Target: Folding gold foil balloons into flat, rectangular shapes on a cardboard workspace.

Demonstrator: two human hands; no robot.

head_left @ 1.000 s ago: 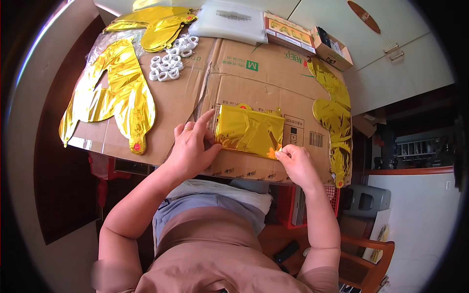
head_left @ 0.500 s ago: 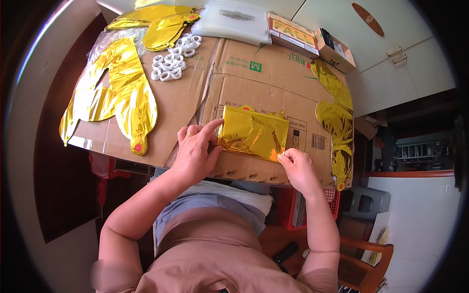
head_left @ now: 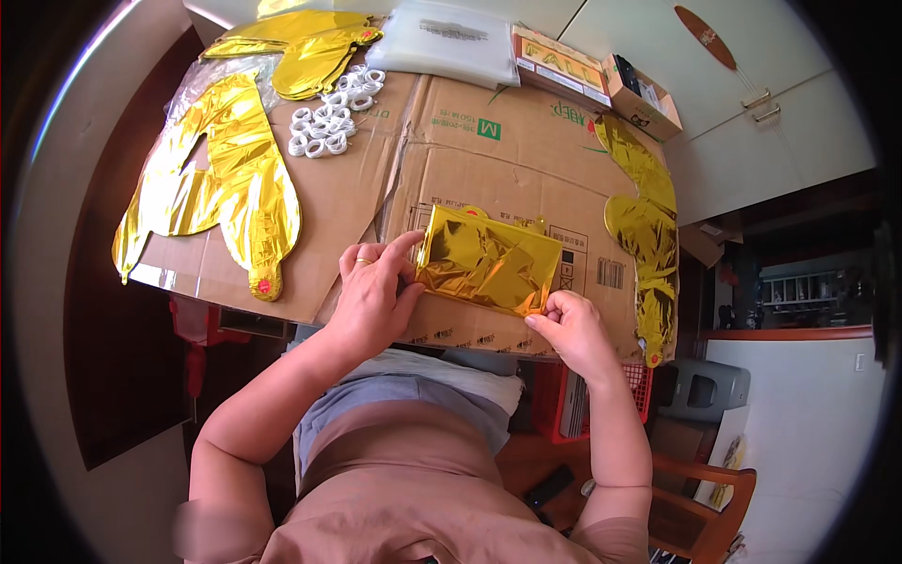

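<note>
A gold foil balloon [head_left: 490, 258], folded into a shiny, creased rectangle, lies on the cardboard in front of me. My left hand [head_left: 374, 287] has its left edge between index finger and thumb, and a ring shows on one finger. At the lower right corner, my right hand [head_left: 571, 329] pinches the foil between thumb and curled fingers. Small tabs of foil stick out past the far edge of the fold. To the left, a flat gold foil balloon [head_left: 249, 164] is spread out with a red mark on its tail. A curvy gold foil balloon [head_left: 644, 230] lies along the right edge.
Flattened cardboard [head_left: 507, 164] covers the table. At the back are stacked gold foil balloons [head_left: 310, 61], white ribbon coils [head_left: 315, 130], clear plastic bags [head_left: 442, 42], a flat box [head_left: 562, 64] and a small open carton [head_left: 646, 99]. A red crate [head_left: 568, 404] stands below the table's front edge.
My right hand has drawn the corner slightly down and toward me. The folded foil looks more creased, and its right edge has shifted a little. My left hand stays nearly in place.
</note>
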